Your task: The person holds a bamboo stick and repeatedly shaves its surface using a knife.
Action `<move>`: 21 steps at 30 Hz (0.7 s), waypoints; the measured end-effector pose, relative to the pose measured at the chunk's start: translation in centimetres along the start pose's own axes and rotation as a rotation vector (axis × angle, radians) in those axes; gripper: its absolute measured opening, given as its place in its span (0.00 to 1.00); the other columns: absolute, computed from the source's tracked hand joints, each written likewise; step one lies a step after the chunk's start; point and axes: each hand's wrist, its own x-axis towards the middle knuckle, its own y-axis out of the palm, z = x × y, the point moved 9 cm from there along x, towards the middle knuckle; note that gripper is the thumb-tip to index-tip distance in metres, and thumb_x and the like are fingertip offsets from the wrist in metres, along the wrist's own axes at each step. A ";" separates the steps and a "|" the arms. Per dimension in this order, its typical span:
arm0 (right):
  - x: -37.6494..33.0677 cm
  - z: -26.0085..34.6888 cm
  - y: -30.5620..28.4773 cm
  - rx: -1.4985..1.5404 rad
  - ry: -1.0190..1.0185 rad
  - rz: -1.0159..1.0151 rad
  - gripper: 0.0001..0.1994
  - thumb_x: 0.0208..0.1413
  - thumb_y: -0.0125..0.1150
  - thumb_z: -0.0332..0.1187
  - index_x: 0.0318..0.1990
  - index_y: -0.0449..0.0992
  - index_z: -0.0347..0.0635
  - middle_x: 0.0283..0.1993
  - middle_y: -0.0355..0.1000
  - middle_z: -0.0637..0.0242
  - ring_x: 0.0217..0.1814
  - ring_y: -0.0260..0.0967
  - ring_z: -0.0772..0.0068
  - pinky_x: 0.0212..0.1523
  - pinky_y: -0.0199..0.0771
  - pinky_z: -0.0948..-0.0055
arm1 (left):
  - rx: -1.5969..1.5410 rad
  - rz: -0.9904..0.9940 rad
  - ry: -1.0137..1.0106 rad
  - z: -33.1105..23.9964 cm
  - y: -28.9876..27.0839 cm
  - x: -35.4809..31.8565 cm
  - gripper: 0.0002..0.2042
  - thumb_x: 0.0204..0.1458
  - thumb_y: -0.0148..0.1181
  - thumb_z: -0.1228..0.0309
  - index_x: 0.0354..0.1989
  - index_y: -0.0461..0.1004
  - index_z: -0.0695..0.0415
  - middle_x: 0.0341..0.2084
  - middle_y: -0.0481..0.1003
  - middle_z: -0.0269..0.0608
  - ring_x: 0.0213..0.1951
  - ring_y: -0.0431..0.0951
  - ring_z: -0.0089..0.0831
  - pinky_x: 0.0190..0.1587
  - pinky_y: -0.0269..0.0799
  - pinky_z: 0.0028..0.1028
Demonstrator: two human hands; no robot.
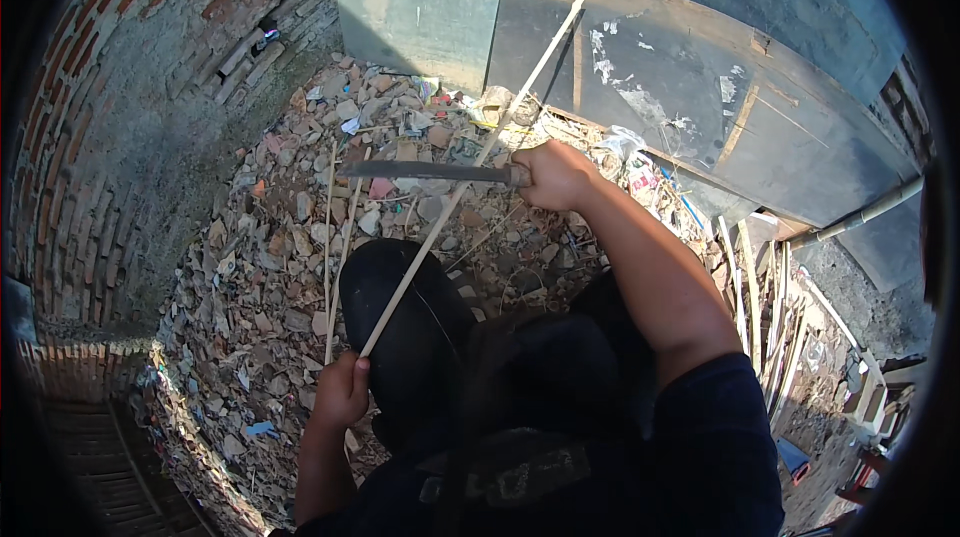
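My left hand [341, 393] is closed around the near end of a long, pale bamboo strip [432, 237]. The strip slants over my dark-clothed left knee and away to the upper right. In my right hand [557, 176] is the handle of a machete [430, 171]. Its dark blade points left and crosses the strip about midway; whether the two touch I cannot tell. Two thinner bamboo strips [333, 237] lie on the rubble to the left of my knee.
Broken brick and stone rubble [270, 287] covers the ground. A brick wall [130, 137] rises at the left. Dark panels [640, 77] lean at the far side. More bamboo strips [780, 317] lie in a bundle at the right, below a pole [860, 210].
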 end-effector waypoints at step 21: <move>0.7 -4.2 -2.1 0.047 0.082 -0.183 0.18 0.48 0.63 0.36 0.48 0.79 0.43 0.42 0.79 0.48 0.48 0.77 0.47 0.51 0.77 0.55 | -0.038 0.024 0.024 -0.5 0.0 0.5 0.20 0.70 0.45 0.59 0.29 0.67 0.63 0.16 0.68 0.54 0.21 0.73 0.53 0.26 0.66 0.42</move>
